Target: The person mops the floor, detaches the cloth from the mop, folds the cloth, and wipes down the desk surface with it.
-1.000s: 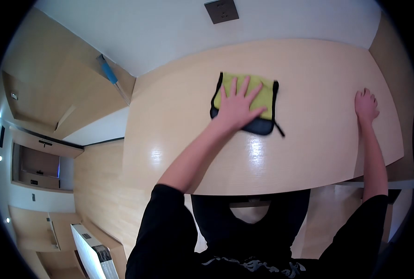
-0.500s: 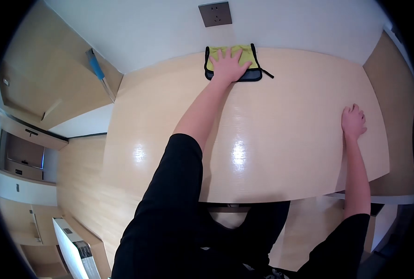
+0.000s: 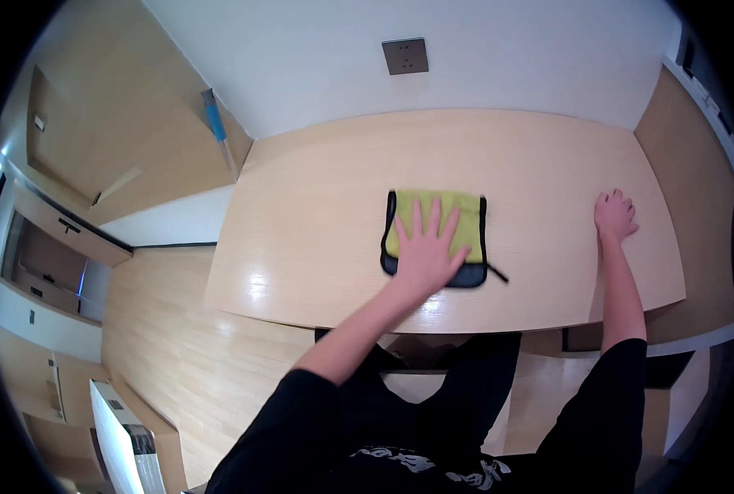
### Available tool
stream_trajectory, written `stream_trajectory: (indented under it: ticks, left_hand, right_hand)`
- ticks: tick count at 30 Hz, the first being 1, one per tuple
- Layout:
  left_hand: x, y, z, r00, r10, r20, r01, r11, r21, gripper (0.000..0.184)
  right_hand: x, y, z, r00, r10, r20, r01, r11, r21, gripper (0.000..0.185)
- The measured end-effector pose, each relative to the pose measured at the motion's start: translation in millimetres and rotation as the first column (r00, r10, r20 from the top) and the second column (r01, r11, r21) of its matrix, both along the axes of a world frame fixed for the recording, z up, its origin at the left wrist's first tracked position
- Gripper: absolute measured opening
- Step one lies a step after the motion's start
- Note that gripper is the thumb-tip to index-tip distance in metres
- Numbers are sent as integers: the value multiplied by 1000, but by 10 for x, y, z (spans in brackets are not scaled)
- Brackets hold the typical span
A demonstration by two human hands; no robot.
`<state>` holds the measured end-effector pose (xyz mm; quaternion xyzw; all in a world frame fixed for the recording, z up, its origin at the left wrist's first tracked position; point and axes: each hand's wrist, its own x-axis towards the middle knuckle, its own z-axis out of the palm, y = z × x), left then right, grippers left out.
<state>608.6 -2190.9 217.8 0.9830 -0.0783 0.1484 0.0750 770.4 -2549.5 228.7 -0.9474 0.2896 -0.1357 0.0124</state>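
A yellow-green cloth (image 3: 468, 221) with black edging and a dark grey lower strip lies flat on the light wooden desk (image 3: 317, 189). My left hand (image 3: 427, 253) presses on it from above, palm down with fingers spread. A short black strap sticks out at the cloth's lower right. Farther right, my right hand (image 3: 615, 216) rests on the desk top near its right side, its fingers curled; whether anything is under them cannot be seen.
A dark socket plate (image 3: 405, 56) is on the white wall behind the desk. At the left, a blue-handled tool (image 3: 215, 123) leans by the wooden panel. A wooden side panel (image 3: 688, 165) borders the right. A white-topped box-like object (image 3: 116, 428) stands lower left.
From the desk's back edge by the wall, the cloth and my left hand have come back towards the front. My right hand stays on the right part of the desk. The camera view has shifted.
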Motion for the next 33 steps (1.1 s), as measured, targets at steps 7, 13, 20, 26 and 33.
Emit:
stream_trajectory:
  ticks: [7, 13, 20, 26, 33]
  left_hand:
    - [-1246, -189, 213, 989, -44, -143, 44, 999, -2, 71]
    - [-1104, -170, 213, 984, -76, -164, 70, 997, -38, 73]
    - [-37, -64, 93, 991, -123, -45, 123, 992, -9, 69]
    - [967, 26, 23, 995, 10, -102, -10, 1000, 4, 70]
    - [1828, -41, -2, 989, 139, -50, -139, 990, 4, 70]
  right_hand:
    - [27, -3, -43, 1000, 5, 28, -4, 1000, -21, 44]
    - [45, -57, -77, 1000, -5, -20, 4, 998, -63, 43]
    - [71, -109, -88, 1000, -6, 7, 6, 999, -47, 45]
    - [28, -46, -30, 1000, -1, 5, 1, 999, -47, 43]
    - [10, -42, 4, 1000, -21, -1, 21, 999, -37, 43]
